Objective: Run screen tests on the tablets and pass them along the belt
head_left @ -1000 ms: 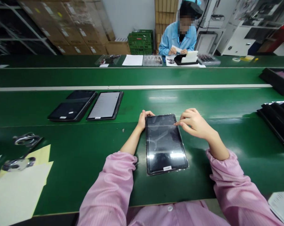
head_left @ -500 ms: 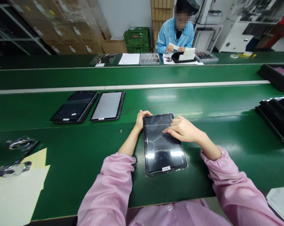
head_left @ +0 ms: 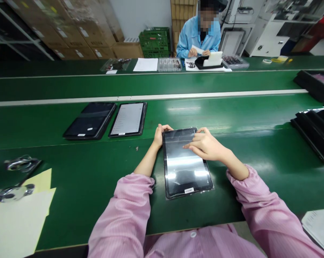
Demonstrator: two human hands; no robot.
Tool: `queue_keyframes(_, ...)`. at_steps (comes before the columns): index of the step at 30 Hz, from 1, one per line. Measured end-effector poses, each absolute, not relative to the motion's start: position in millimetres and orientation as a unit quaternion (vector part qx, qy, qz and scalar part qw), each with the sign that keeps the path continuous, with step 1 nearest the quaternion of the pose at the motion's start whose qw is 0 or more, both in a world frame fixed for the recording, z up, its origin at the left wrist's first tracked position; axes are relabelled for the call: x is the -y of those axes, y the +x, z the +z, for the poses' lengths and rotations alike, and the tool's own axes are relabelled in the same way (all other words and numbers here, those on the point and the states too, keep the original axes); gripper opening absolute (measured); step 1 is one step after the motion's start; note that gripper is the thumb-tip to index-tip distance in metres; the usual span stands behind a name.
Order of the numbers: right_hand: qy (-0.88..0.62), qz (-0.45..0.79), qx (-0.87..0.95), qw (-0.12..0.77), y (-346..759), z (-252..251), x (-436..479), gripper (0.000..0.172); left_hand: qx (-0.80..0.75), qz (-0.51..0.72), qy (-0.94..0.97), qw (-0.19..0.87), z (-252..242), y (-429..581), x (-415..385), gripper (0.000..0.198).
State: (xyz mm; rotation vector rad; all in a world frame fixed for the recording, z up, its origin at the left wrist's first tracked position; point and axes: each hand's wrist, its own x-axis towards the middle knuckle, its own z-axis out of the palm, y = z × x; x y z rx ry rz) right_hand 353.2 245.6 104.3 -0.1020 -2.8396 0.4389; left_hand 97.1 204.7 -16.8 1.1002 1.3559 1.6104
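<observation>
A black tablet (head_left: 187,163) in clear plastic film lies flat on the green conveyor belt (head_left: 78,168), directly in front of me. My left hand (head_left: 159,136) holds its upper left corner. My right hand (head_left: 206,145) lies over the upper right part of the screen, with its fingertips on the film. A bright glare crosses the screen, and my right hand hides part of the upper right area. Pink sleeves cover both forearms up to the wrists.
Two other tablets (head_left: 104,120) lie to the upper left on the belt. Black trays (head_left: 313,138) are stacked at the right. Metal fixtures (head_left: 18,175) rest on yellow and white papers (head_left: 18,222) at the left. Across the belt, a co-worker (head_left: 198,37) in blue handles items.
My right hand has slid left over the tablet, and the glare on the screen has spread. My left hand stays on the corner. The whole scene has shifted slightly with my head.
</observation>
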Motion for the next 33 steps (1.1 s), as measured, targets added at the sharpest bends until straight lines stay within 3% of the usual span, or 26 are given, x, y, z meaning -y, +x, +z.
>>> queue_keyframes(21, 0.020, 0.173, 0.975, 0.141, 364.1, 121.1, -234.1, 0.047, -0.530, 0.634, 0.420, 0.376, -18.2, 97.6, -207.6, 0.085)
queue_keyframes(29, -0.037, 0.132, 0.978, 0.154, 359.2, 105.3, -233.7, 0.048, -0.526, 0.634, 0.420, 0.380, -16.5, 98.3, -207.9, 0.086)
queue_keyframes(33, -0.013, 0.133, 0.980, 0.148, 348.8, 92.5, -222.3, 0.040, -0.524, 0.635, 0.422, 0.379, -16.1, 99.1, -207.6, 0.086)
